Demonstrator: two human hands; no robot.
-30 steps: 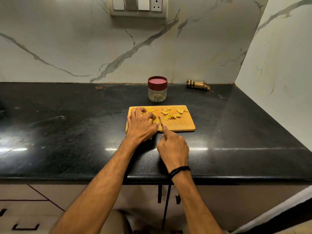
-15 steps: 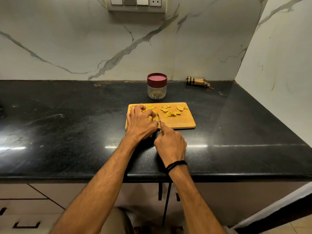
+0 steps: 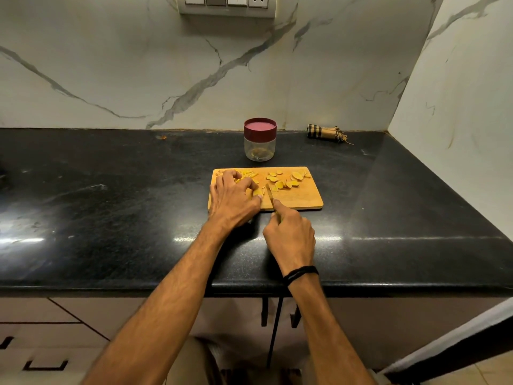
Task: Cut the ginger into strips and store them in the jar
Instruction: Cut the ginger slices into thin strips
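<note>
Ginger piece (image 3: 257,192) sits at the front-left of the cutting board (image 3: 301,200), pinned under the left grip (image 3: 236,200). Fingers are curled, tips tucked over the piece, thumb at its near side. I read it as a claw hold: it steadies the ginger piece and sets the fingertips back from the edge. This grip is closed round the piece, not lying flat.

Right grip (image 3: 290,234) is wrapped tight on the knife (image 3: 269,193). The handle is hidden in the fist and the forefinger lies forward toward the blade. The blade is narrow, points away from the body, and sits just right of the pinned piece with its tip low at the board. Cannot tell whether the edge touches ginger.

Outward on the board:
- Cut strips (image 3: 247,175) are heaped back-left, partly behind the left fingers.
- Round slices (image 3: 286,181), uncut, are spread back-right, apart from the strips.
- Probably sorted on purpose: done on one side, waiting on the other.
- Judged to be mid-cutting, with a fair number of slices left.

Jar (image 3: 260,147) stands on the worktop (image 3: 111,207) just behind the board. Its wall is clear and its dark red lid (image 3: 260,126) is on. Something pale sits at the bottom, too small to name. The lid has to come off before storing.

Further out, a rolled checked cloth (image 3: 324,132) lies at the back wall, right of the jar. A switch plate (image 3: 227,4) is on the marble above.
</note>
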